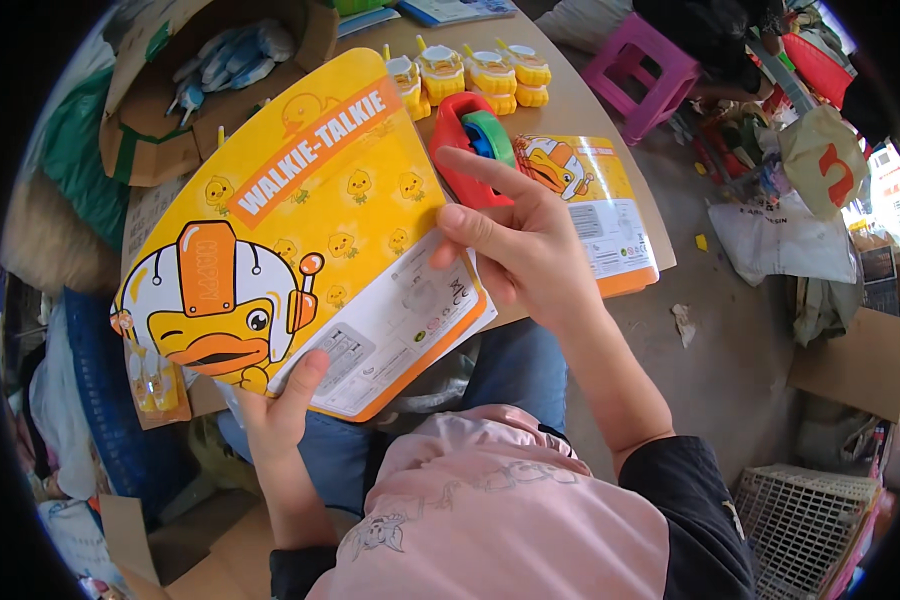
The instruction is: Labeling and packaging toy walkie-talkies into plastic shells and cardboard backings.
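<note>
A large yellow backing card [355, 215], printed with a winking duck in a helmet and small chicks, is tilted up over the table's near edge. My left hand [280, 400] grips its lower edge, thumb on the front and fingers hidden behind. A white edge shows beneath the card, perhaps another sheet. My right hand [520, 235] is at the card's right edge, index finger stretched out and thumb tip overlapping the edge; whether it presses on it I cannot tell. Just beyond is a red tape dispenser [448, 120] with a green roll. Similar yellow cards [615, 235] lie at its right.
Several small yellow-and-white toys [440, 68] stand stacked on the tan table [570, 110]. An open cardboard box [155, 150] at far left holds blue-white pieces. Bagged yellow toys [155, 385] lie below it. A purple stool [645, 75] and white crate [805, 520] stand at right.
</note>
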A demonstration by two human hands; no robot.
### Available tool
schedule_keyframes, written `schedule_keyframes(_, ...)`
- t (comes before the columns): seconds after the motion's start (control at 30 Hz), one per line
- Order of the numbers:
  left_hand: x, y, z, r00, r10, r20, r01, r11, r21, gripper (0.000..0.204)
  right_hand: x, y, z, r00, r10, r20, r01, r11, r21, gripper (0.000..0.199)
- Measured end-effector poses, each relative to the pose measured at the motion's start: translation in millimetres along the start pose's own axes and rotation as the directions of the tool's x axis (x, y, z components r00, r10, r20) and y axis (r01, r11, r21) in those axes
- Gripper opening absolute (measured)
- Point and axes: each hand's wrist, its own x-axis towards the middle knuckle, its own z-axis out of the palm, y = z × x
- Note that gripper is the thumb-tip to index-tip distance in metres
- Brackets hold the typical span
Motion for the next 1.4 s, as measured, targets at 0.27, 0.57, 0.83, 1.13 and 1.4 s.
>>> schedule_keyframes(0.27,-8,-6,-12,0.999,0.034,0.007,-0.034,0.998,-0.047,0.061,2,2,3,0.996,0.073,-0.053,-0.088,0.895,-0.436,0.042)
schedule_keyframes(0.57,-7,10,-57,0.804,-0.260,-0.534,0.091,0.942,-0.322,0.063,-1,20,1,0.955,0.165,0.247,0.024,0.785,-0.619,0.037)
schedule_keyframes(0.83,23,110,-224,0.800,0.389,-0.457,0.366,0.286,0.885,0.041,-12,21,-1,0.989,0.144,-0.020,-0.142,0.923,-0.357,0.030)
schedule_keyframes(1.13,54,-12,-231,0.923,-0.087,-0.375,0.323,-0.356,0.877,0.062,-6,29,29,0.965,0.201,0.170,-0.068,0.815,-0.576,0.032)
schedule_keyframes(1.4,34,-43,-216,0.965,0.145,-0.218,0.247,-0.221,0.944,0.066,6,28,26,0.980,0.125,0.152,-0.020,0.831,-0.556,0.026)
